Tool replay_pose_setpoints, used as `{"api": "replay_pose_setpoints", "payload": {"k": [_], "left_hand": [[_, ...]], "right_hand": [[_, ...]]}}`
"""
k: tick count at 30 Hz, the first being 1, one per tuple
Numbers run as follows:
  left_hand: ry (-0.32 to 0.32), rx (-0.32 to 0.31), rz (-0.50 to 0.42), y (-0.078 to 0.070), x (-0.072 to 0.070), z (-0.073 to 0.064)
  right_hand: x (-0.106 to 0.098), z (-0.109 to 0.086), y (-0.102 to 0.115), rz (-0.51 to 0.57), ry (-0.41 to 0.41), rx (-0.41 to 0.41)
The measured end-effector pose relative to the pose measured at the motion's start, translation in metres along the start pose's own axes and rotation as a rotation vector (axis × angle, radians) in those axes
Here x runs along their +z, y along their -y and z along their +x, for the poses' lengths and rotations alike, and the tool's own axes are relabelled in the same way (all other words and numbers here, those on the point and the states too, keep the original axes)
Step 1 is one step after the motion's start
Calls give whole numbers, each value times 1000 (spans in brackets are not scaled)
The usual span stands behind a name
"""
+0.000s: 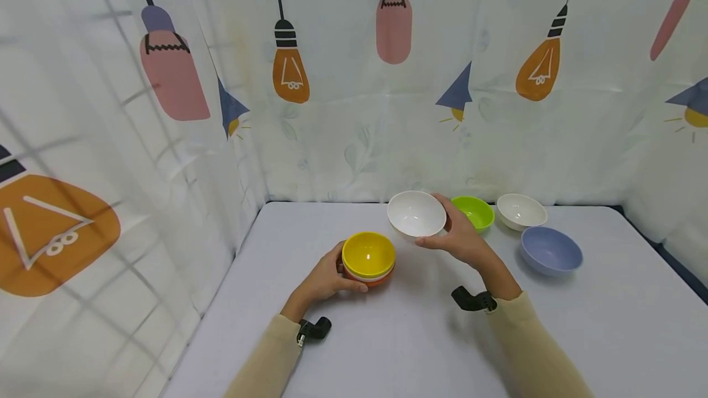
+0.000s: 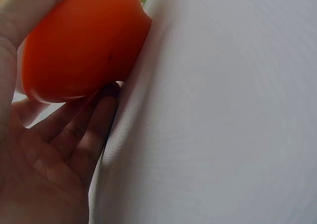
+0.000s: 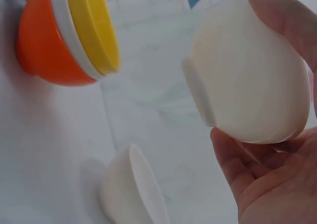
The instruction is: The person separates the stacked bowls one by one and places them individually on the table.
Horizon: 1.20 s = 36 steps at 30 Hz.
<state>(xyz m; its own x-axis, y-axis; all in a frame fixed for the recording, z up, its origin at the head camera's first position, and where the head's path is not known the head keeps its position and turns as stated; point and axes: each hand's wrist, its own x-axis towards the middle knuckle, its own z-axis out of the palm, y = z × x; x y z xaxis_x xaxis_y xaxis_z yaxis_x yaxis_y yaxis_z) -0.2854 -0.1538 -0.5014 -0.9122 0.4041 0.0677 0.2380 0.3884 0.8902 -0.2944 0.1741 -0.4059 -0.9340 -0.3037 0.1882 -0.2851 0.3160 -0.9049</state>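
Note:
Three nested bowls stand on the table at centre: a yellow bowl (image 1: 369, 254) on top, a white one (image 3: 74, 33) in the middle, an orange bowl (image 2: 86, 43) outermost. My left hand (image 1: 330, 277) grips this stack from its left side, thumb and fingers around the orange bowl. Just beyond and to the right, my right hand (image 1: 460, 237) holds a white bowl (image 1: 416, 214) by its right side, thumb near the rim and fingers beneath. In the right wrist view that held bowl (image 3: 250, 70) is raised off the table, its foot ring showing.
Right of my right hand, a green bowl (image 1: 474, 212), a white bowl (image 1: 522, 211) and a blue bowl (image 1: 551, 250) stand on the white table (image 1: 409, 336). Another view of a white bowl (image 3: 131, 189) appears low in the right wrist view. A patterned curtain (image 1: 343, 140) hangs behind the table.

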Motion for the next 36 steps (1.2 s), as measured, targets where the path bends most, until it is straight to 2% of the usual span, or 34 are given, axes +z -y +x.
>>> {"api": "replay_pose_setpoints", "payload": {"k": [7, 14, 25, 36], "left_hand": [[5, -17, -12, -1, -1, -1], [-1, -22, -11, -1, -1, -1], [7, -17, -24, -1, -1, 0], [14, -19, -15, -2, -1, -1]], "right_hand": [[-18, -10, -6, -72, -47, 21], [-24, -27, -25, -58, -49, -8], [-40, -57, -48, -138, -62, 89], [-54, -74, -64, -160, -41, 162]]}}
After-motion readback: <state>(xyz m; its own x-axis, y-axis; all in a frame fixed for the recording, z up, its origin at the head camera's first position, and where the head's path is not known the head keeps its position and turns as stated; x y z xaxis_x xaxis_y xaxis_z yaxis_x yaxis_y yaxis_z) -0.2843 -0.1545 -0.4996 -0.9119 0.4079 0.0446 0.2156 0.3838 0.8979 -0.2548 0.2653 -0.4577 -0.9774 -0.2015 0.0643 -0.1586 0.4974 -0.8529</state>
